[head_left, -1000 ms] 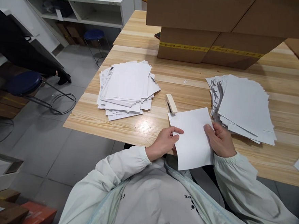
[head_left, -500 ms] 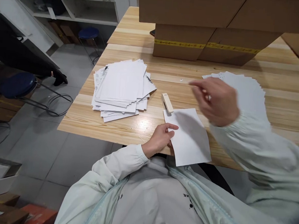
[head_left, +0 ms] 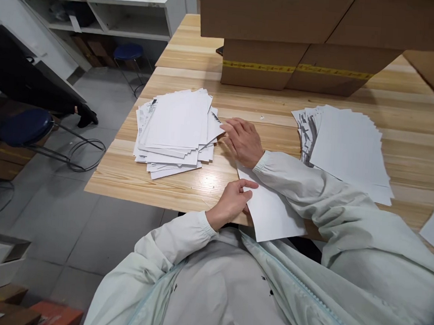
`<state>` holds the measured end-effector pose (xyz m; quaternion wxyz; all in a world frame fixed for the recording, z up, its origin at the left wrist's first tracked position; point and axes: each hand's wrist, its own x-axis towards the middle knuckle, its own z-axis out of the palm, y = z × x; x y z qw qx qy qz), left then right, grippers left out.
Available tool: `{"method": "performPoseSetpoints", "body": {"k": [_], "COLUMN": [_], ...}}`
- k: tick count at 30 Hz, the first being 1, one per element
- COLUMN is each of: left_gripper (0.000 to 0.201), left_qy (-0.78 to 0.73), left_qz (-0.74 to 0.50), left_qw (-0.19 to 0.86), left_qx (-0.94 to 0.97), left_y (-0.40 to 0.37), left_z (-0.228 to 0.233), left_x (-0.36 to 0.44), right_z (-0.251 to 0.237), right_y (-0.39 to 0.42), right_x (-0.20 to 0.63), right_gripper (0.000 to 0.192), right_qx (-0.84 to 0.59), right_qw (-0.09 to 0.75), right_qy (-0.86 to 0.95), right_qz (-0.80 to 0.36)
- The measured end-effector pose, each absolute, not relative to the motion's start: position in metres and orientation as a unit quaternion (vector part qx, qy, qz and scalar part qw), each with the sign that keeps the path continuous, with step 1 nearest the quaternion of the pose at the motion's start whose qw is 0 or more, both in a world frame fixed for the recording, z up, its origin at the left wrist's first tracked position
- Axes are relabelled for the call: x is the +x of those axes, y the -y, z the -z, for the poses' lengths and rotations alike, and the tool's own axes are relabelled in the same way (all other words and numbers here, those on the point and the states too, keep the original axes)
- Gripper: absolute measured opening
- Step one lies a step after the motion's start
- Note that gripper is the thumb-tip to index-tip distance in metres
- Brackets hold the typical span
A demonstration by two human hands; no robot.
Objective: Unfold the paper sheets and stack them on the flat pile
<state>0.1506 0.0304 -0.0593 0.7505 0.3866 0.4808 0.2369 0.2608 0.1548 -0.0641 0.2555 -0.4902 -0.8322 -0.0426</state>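
At the near edge of the wooden table point(head_left: 185, 190), left hand point(head_left: 232, 200) pins a white sheet point(head_left: 273, 211) by its left edge, fingers curled, thumb on top, pinching the paper. Sheet lies flat, bottom corner hanging over the table edge toward the person's lap. Right hand point(head_left: 242, 142) is flat, palm down, fingers spread and gripping nothing visible, just beside the messy paper stack point(head_left: 177, 127) on the left; whatever sits under the palm is hidden. Right sleeve point(head_left: 311, 194) crosses over the sheet's top. Second fanned paper stack point(head_left: 347, 149) lies to the right, well apart from both hands. Cardboard boxes point(head_left: 298, 64) stand at the table's far side. Blue stool point(head_left: 24, 127) on the floor, left.
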Motion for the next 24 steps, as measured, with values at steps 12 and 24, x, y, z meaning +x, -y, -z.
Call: {"method": "performPoseSetpoints", "body": {"k": [12, 24], "left_gripper": [0.021, 0.027], "left_qy": [-0.558, -0.431], "left_qz": [-0.332, -0.425], "left_qw": [0.490, 0.429], "left_qx": [0.582, 0.671], "left_y": [0.043, 0.029], "left_z": [0.046, 0.024], "left_x": [0.012, 0.052], "right_z": [0.017, 0.027], "right_y": [-0.007, 0.033], "right_x": [0.340, 0.318], "right_gripper": [0.050, 0.043], "right_qx": [-0.641, -0.674], "right_qw": [0.299, 0.497], "right_qy": [0.627, 0.488], "right_qz": [-0.327, -0.244]}}
